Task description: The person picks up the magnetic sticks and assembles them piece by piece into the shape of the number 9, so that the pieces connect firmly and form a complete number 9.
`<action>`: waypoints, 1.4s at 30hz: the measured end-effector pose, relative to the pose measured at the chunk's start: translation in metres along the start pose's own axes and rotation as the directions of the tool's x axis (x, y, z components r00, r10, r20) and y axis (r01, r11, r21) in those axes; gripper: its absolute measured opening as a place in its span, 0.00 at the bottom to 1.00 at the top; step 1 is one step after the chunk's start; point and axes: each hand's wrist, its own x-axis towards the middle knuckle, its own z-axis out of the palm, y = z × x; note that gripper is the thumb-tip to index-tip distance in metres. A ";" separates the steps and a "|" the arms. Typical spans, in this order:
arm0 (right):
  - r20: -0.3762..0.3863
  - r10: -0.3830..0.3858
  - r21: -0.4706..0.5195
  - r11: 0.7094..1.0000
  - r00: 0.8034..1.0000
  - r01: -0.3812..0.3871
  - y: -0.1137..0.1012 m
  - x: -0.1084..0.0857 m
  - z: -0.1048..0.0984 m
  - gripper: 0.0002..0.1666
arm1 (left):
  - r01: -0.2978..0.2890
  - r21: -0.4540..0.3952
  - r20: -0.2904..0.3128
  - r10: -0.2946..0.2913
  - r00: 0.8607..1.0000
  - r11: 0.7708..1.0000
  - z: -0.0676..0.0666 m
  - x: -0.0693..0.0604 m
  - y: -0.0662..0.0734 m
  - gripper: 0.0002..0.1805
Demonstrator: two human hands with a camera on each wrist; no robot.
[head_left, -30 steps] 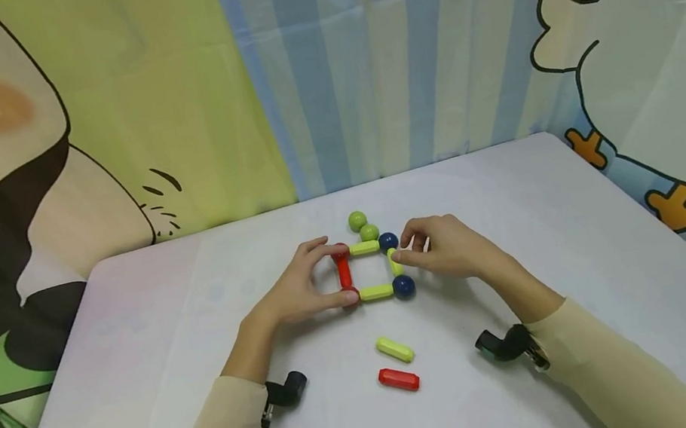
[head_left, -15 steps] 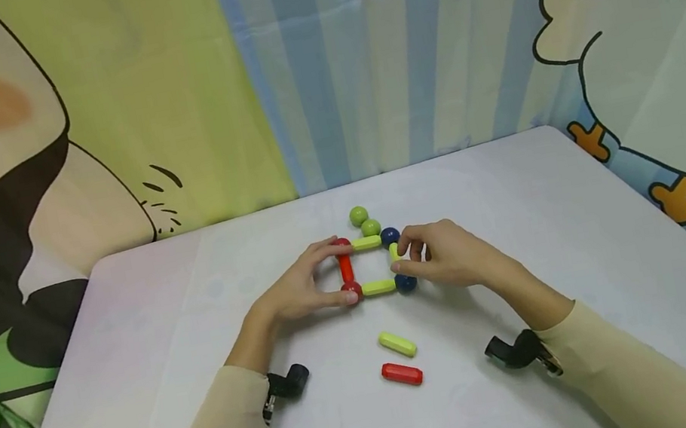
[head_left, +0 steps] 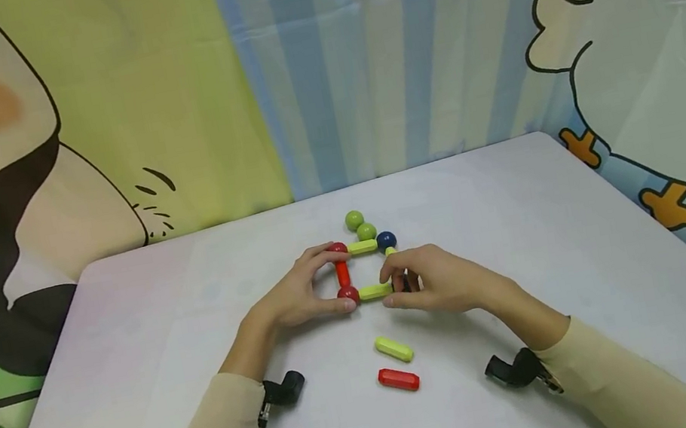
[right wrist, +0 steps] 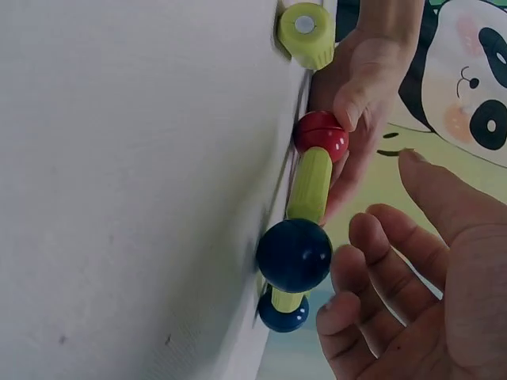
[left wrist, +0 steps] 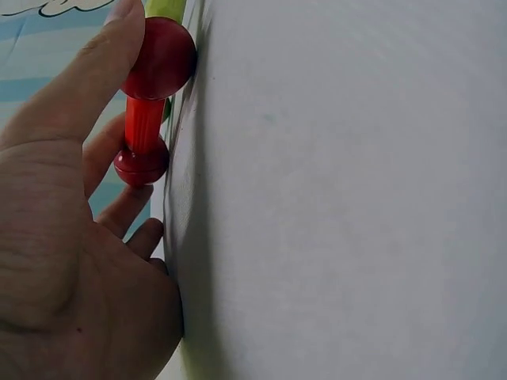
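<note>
A square of magnetic sticks and balls lies on the table. In the head view, its left side is a red stick (head_left: 343,274) between two red balls (head_left: 348,295). My left hand (head_left: 291,293) spans that side, thumb on the near ball and a finger on the far one, pinching them. Yellow-green sticks (head_left: 375,291) form the other sides. Loosely curved fingers of my right hand (head_left: 444,276) are over the near right corner, largely hiding its blue ball (right wrist: 294,256); the right wrist view shows the thumb apart from it. The far blue ball (head_left: 386,240) is uncovered.
Two green balls (head_left: 360,225) touch each other just beyond the square's far side. Nearer the person lie a loose yellow-green stick (head_left: 394,349) and a loose red stick (head_left: 399,379). A printed curtain (head_left: 346,76) hangs behind the white table (head_left: 185,333).
My right hand has shifted from the square's right side toward the person, down over the near blue ball. My left hand stays on the red balls.
</note>
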 end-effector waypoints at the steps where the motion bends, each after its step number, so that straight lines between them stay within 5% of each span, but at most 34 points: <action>1: 0.016 -0.003 0.003 1.000 1.000 0.003 -0.001 0.000 0.001 0.19 | -0.002 -0.002 -0.001 0.002 1.000 1.000 -0.001 -0.001 0.000 0.44; 16: 0.171 -0.019 0.034 0.999 0.985 0.014 -0.009 -0.002 0.016 0.18 | 0.010 -0.001 0.005 -0.010 1.000 1.000 -0.002 -0.003 0.003 0.43; 36: 0.263 -0.003 0.042 0.999 0.965 -0.009 -0.013 -0.001 0.029 0.13 | 0.094 -0.034 0.025 -0.093 0.995 0.995 -0.002 -0.006 0.007 0.42; 42: 0.283 0.051 0.015 0.998 0.958 -0.058 -0.016 -0.006 0.028 0.17 | 0.075 -0.044 0.024 -0.074 0.997 0.996 -0.002 -0.006 0.008 0.42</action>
